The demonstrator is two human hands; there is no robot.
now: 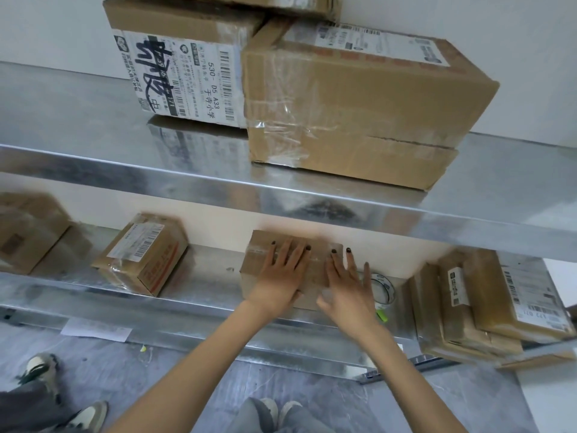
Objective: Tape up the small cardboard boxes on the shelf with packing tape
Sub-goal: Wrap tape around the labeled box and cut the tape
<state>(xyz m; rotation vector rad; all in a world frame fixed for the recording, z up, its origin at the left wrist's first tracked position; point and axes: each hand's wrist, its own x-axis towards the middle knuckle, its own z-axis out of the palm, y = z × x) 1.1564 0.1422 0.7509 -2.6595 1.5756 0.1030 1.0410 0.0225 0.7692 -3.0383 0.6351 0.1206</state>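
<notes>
Shipping label on cardboard box, upper shelf, reading "530- D5 A33", other labels' print illegible

Two hands, one tape roll

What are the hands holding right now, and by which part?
Nothing is gripped. The left hand and right hand lie flat, fingers straight, on top of the small cardboard box; the tape roll sits unheld beside it.

This is a parcel storeroom or small shipping room. Bare galvanised metal shelving crosses the whole frame against a plain white wall. Taped cartons with barcoded courier labels sit upper centre, small boxes sit along the lower tier, and a grey floor lies below.
</notes>
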